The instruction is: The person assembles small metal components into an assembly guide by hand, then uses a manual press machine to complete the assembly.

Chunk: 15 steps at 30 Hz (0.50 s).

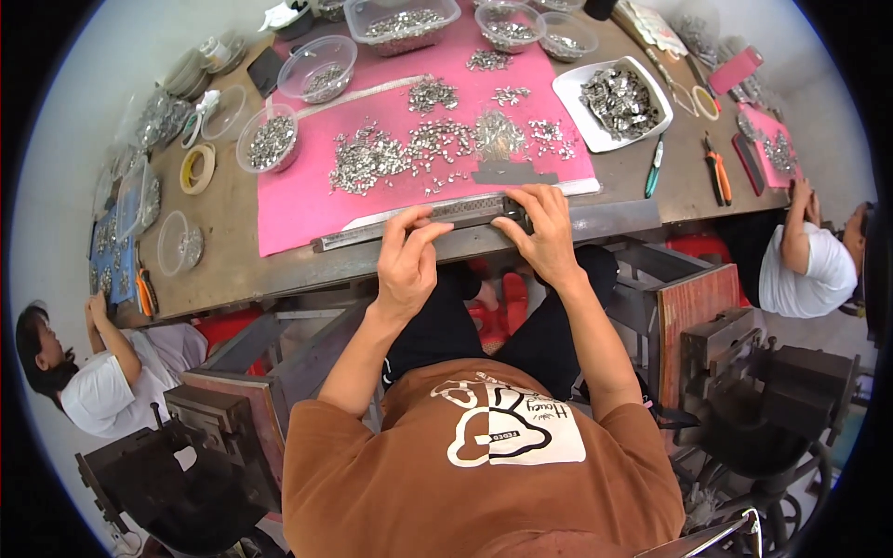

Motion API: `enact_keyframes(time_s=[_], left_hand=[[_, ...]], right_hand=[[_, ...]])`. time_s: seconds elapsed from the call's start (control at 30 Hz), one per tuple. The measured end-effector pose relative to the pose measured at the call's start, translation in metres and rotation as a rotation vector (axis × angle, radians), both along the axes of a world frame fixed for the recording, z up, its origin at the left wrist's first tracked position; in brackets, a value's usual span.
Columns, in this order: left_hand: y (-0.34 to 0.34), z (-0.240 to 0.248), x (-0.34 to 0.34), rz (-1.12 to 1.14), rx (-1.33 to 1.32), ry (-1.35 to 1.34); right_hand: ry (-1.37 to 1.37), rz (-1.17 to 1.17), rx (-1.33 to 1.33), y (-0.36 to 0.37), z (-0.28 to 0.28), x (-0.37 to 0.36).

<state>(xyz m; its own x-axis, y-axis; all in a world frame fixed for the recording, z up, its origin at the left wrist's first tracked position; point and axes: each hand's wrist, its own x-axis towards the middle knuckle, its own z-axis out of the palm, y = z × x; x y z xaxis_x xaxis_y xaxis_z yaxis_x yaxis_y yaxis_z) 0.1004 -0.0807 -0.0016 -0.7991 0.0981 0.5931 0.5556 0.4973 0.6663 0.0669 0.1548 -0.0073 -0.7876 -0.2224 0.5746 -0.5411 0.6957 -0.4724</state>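
Observation:
A long grey metal bar (372, 231) lies along the near edge of the table, with a patterned strip (465, 206) on its middle part. My left hand (407, 260) is at the bar's left half, thumb and forefinger curled toward each other in a pinch; whatever is between them is too small to tell. At the other end of the strip, my right hand (549, 232) grips a small dark block (516, 216) between thumb and fingers, partly covering it. Just beyond the bar, loose small silvery metal pieces (372, 158) are spread in heaps on a pink mat (298, 205).
Clear plastic bowls (270, 139) of metal pieces stand left and behind. A white tray (581, 102) of larger pieces sits right, near orange-handled pliers (716, 172) and a green-handled tool (656, 166). Tape (197, 169) lies left. A person (121, 372) sits left, another person (809, 251) right.

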Motion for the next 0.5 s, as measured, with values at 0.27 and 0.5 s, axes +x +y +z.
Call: enact_keyframes(time_s=[0.27, 0.5], left_hand=[[0.001, -0.020, -0.015, 0.132, -0.307, 0.003], [0.000, -0.027, -0.015, 0.152, -0.308, 0.038]], right_hand=[[0.125, 0.119, 0.267, 0.006, 0.005, -0.023], [0.279, 0.202, 0.313, 0.021, 0.030, -0.052]])
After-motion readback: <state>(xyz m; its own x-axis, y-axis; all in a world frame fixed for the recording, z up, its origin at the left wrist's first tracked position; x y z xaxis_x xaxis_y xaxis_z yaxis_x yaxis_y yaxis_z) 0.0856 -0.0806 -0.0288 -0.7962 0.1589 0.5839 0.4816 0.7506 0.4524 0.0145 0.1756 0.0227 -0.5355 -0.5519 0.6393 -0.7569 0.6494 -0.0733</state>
